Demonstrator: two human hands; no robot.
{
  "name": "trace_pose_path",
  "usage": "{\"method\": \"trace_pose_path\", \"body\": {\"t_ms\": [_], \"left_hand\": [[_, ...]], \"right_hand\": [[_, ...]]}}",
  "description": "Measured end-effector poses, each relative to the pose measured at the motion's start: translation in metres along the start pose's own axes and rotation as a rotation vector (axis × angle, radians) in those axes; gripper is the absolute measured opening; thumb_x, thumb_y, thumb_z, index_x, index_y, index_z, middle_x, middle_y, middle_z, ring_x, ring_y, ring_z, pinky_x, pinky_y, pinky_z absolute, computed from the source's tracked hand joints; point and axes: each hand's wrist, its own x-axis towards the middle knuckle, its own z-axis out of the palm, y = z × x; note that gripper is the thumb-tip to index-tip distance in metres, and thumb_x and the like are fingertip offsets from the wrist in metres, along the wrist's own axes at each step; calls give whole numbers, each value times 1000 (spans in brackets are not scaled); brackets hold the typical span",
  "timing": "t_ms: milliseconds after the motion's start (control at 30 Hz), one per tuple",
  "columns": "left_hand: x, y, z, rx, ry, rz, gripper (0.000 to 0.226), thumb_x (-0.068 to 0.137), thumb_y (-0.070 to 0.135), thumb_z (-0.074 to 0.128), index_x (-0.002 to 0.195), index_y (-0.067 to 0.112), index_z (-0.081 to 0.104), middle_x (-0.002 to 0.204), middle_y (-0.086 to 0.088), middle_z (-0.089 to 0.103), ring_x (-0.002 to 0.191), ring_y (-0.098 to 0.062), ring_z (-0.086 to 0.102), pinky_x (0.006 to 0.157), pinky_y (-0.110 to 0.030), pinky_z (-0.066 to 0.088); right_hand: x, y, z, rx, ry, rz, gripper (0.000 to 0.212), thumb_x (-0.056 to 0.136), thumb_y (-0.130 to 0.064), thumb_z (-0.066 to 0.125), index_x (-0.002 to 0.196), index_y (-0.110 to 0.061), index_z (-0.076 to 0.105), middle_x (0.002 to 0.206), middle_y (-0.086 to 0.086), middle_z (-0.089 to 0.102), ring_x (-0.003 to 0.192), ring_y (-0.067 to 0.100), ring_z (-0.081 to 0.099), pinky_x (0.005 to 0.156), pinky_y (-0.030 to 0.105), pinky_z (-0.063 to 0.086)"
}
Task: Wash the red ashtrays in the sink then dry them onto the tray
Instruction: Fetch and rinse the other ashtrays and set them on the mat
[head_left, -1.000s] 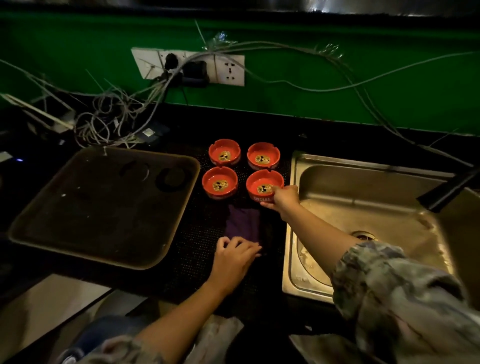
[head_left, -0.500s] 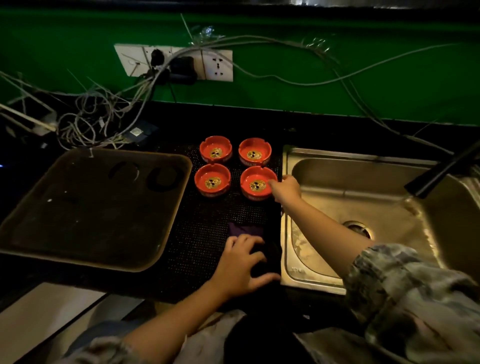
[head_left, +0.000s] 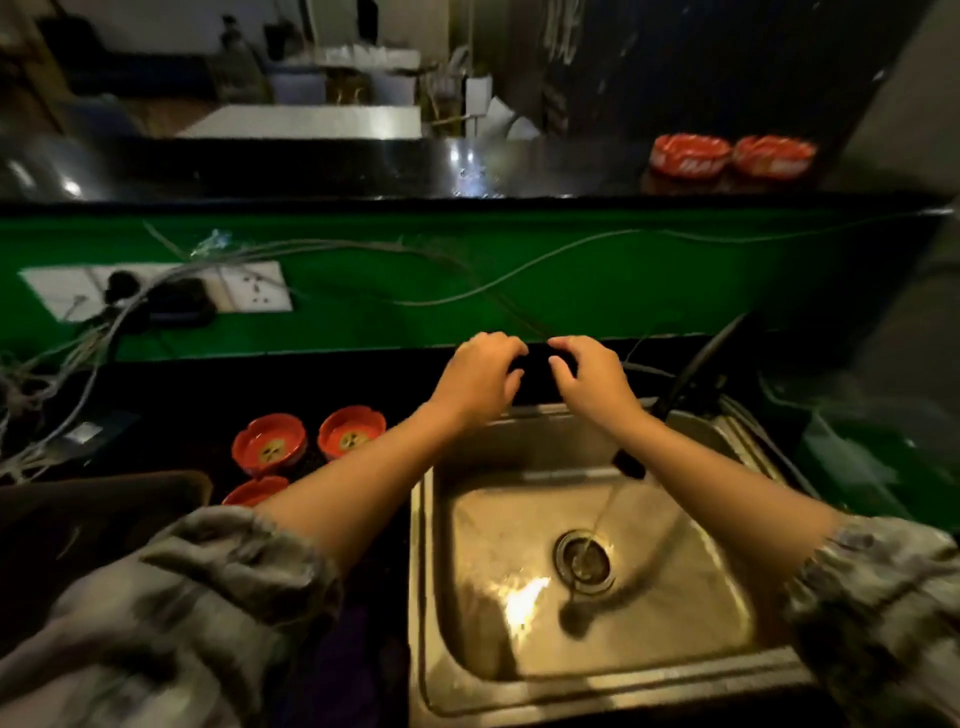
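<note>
My left hand (head_left: 480, 371) and right hand (head_left: 592, 374) hovered at 12 o'clock behind the sink (head_left: 431, 571), fingers loosely curled, gripping nothing visible; tap water (head_left: 602, 514) ran.

Head view, close above the sink (head_left: 597, 670), facing forward and down.
</note>
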Motion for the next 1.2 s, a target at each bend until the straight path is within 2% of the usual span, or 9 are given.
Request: {"method": "trace_pose_path", "body": {"t_ms": [167, 333, 433, 567, 767, 900, 1067, 1133, 1200], "left_hand": [[102, 51, 0, 56, 43, 16, 38, 88, 30, 62, 122, 15, 61, 120, -8, 62, 115, -29, 54, 98, -43, 43], [183, 88, 12, -89, 124, -42, 38, 85, 28, 67, 120, 13, 63, 118, -7, 62, 114, -27, 55, 100, -43, 43], [224, 104, 22, -97, 140, -44, 40, 83, 26, 69, 119, 10, 63, 116, -9, 61, 114, -28, 53, 102, -39, 41], [264, 125, 41, -63, 104, -61, 47, 84, 27, 69, 124, 5, 59, 123, -12, 56, 120, -29, 48, 104, -40, 40], [319, 147, 61, -94, 156, -186, 58, 86, 32, 68, 131, 2, 46, 135, -17, 44, 125, -34, 42, 105, -42, 39], [357, 141, 71, -180, 168, -377, 88, 79, 45, 75, 142, 0, 32, 139, -20, 40, 128, -35, 42, 106, -42, 39], [389, 132, 80, -271, 151, -557, 132, 58, 58, 85, 150, -1, 10, 153, -20, 24, 140, -34, 30, 111, -44, 34], [394, 130, 85, -256, 144, -597, 135, 50, 61, 87, 148, 0, 18, 149, -19, 32, 136, -33, 36, 108, -43, 39], [394, 129, 86, -221, 156, -596, 122, 49, 61, 87, 140, 0, 32, 139, -17, 43, 129, -31, 45, 102, -40, 43]], "right_hand": [[64, 45, -79, -104, 104, -49, 35, 91, -11, 55, 123, 1, 59, 124, 18, 61, 119, 30, 53, 101, 34, 37], [120, 82, -144, -163, 152, -48, 38, 91, -11, 54, 126, 4, 56, 128, 20, 57, 122, 32, 51, 103, 34, 36], [147, 109, -172, -227, 125, -14, 42, 93, -11, 51, 131, 6, 50, 135, 24, 50, 128, 34, 45, 108, 36, 31], [177, 146, -198, -326, 40, -5, 36, 95, -16, 49, 124, 6, 52, 126, 24, 54, 120, 37, 47, 104, 40, 32], [206, 200, -207, -530, -5, -96, 44, 100, -34, 40, 129, -2, 49, 128, 16, 52, 121, 32, 44, 106, 41, 30], [201, 223, -181, -517, 240, -190, 41, 94, -35, 51, 115, -1, 59, 112, 17, 61, 107, 34, 55, 97, 44, 42], [202, 229, -172, -578, 297, -194, 54, 92, -44, 32, 111, -3, 61, 104, 15, 62, 99, 32, 57, 91, 43, 47], [202, 230, -170, -599, 294, -192, 55, 93, -44, 30, 114, -2, 60, 105, 15, 62, 101, 32, 56, 91, 43, 47], [202, 229, -170, -601, 296, -194, 55, 93, -43, 32, 114, -1, 60, 105, 16, 62, 101, 33, 57, 92, 44, 47]]}}
